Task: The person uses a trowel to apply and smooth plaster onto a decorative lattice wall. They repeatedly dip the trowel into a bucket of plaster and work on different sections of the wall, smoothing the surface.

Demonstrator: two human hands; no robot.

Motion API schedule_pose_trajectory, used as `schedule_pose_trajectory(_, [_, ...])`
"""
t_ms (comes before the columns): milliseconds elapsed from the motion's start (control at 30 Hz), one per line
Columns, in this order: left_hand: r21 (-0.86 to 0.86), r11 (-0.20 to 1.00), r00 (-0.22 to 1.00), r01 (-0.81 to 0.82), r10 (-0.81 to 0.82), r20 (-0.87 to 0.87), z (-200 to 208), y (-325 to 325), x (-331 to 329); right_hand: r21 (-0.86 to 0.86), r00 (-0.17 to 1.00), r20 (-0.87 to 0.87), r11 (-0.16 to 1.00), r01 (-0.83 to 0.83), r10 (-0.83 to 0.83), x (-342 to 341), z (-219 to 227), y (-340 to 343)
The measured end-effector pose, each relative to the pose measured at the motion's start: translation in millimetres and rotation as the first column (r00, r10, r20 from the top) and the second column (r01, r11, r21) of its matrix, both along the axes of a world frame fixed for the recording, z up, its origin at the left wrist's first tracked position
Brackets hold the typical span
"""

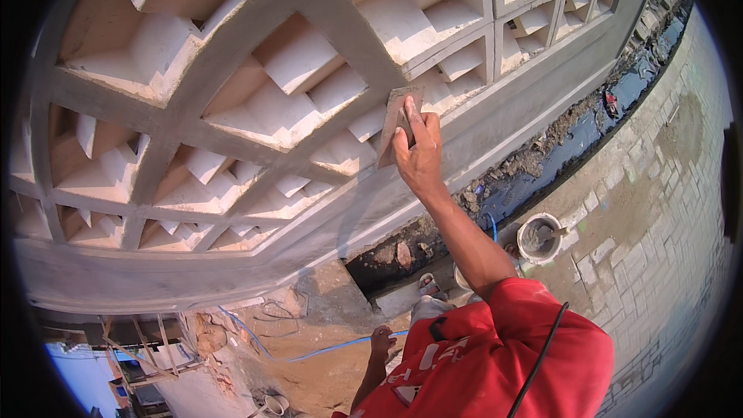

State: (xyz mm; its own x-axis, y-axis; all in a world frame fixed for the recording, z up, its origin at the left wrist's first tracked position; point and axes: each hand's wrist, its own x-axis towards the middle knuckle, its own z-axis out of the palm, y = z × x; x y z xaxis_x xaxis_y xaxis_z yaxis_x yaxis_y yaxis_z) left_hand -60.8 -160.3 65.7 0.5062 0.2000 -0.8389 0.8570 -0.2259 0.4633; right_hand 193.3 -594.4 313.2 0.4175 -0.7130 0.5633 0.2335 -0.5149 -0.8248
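Observation:
In my right hand (pixel 419 147) is a flat plastering float (pixel 393 120), its plate pressed against the grey strip of the wall (pixel 186 120) where two ribs meet. My fingers wrap its handle, with the index finger stretched along it. That arm reaches up from my red sleeve. Lower down, my left hand (pixel 381 340) hangs beside my body, its fingers loosely bent and apparently holding nothing. The wall is a lattice of smooth grey ribs around recessed pale blocks (pixel 298 62).
A white bucket (pixel 539 238) of grey mortar with a tool in it stands on the paving (pixel 635 255). A muddy ditch of dark water (pixel 534 166) follows the wall's foot. A blue hose (pixel 333 348) crosses the sandy ground. Wooden scaffolding (pixel 143 352) stands lower left.

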Motion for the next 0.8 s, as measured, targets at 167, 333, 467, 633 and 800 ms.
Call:
schedule_pose_trajectory(167, [0.002,1.000,1.000,-0.006,0.006,-0.020,5.2,4.4,6.1,0.008,0.994,-0.053,0.996,-0.094,0.094,-4.4,-22.1,27.6])
schedule_pose_trajectory(333, [0.020,1.000,1.000,-0.004,0.004,0.007,8.1,11.3,-2.3,0.167,0.998,-0.014,0.985,-0.051,0.054,-24.5,4.9,12.1])
schedule_pose_trajectory(467, [-0.002,1.000,1.000,0.026,-0.026,0.006,1.5,21.6,5.8,0.132,0.999,-0.047,0.991,0.008,-0.001,2.9,24.3,14.8])
schedule_pose_trajectory(633, [0.024,0.996,0.996,0.089,-0.089,-0.018,4.5,21.6,7.3,0.059,0.987,-0.109,0.992,-0.109,0.115,-15.3,-8.8,37.5])
schedule_pose_trajectory(800, [0.033,0.995,0.995,0.095,-0.096,0.029,10.1,17.9,18.7,0.112,0.999,-0.042,0.994,-0.012,0.017,-13.7,21.8,4.9])
